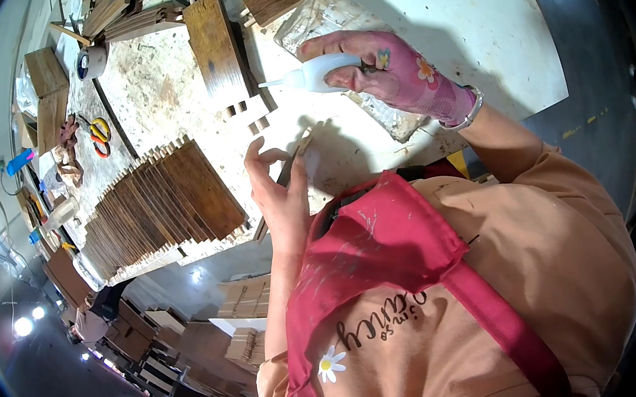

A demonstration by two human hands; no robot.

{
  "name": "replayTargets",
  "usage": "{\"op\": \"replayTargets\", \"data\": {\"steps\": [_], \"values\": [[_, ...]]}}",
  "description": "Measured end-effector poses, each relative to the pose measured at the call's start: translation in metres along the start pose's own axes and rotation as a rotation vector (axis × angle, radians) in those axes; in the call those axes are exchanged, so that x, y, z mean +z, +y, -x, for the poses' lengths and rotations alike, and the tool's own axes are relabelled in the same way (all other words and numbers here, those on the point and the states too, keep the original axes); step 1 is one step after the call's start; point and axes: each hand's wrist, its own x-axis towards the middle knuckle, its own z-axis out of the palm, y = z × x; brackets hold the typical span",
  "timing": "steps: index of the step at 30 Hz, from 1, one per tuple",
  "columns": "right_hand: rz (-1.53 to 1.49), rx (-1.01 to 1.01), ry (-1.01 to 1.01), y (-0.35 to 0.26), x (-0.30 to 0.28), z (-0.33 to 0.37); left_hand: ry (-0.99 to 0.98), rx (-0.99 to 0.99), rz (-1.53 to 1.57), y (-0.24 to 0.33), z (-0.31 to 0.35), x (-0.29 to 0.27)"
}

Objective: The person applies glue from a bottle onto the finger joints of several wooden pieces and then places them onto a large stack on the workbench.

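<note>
Your red apron (385, 246) fills the lower frame, and just above it your left hand (280, 195) pinches a thin wooden piece (295, 160) upright over the desk (470, 20). Your right hand (389, 67), in a pink flowered glove, is wrapped around a white glue bottle (313, 75), its nozzle pointing left toward a dark notched board (219, 50); a row of stacked wooden slats (163, 203) lies to the left.

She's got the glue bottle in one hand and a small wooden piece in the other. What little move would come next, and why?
Probably bringing the white glue bottle nozzle down to the small wooden piece. The right hand holds the bottle with its tip pointing left, apart from the piece, which the left hand pinches upright just below it.
</note>
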Motion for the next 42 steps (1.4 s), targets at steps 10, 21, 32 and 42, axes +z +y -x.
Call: {"op": "replayTargets", "data": {"steps": [10,21,32,42], "values": [[-0.02,0.051,-0.017,-0.006,0.001,0.0,-0.155,-0.16,0.178,0.005,-0.008,-0.019],[-0.006,0.086,0.007,-0.012,-0.001,0.0,0.201,0.336,-0.332,-0.05,0.036,-0.027],[-0.021,0.043,-0.001,-0.003,0.0,0.002,0.23,0.638,-0.581,-0.05,0.027,-0.007],[-0.064,0.104,-0.005,-0.007,-0.003,0.001,0.215,0.465,-0.359,-0.059,0.02,-0.018]]}}
